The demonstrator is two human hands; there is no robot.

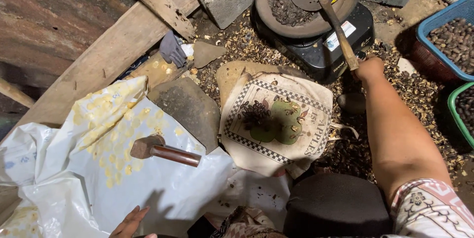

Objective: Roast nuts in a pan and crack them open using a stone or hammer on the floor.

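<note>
Left hand (129, 224) mostly out of frame

Right arm stretches up the right of the frame, right hand (369, 68) fisted; left hand (129, 223) lies open, bottom left.

Pan (276, 18) on stove (321, 53) behind patterned cloth (296, 99), flat stone (190, 109) and hammer (165, 151) to its left, baskets (444, 40) right.
</note>
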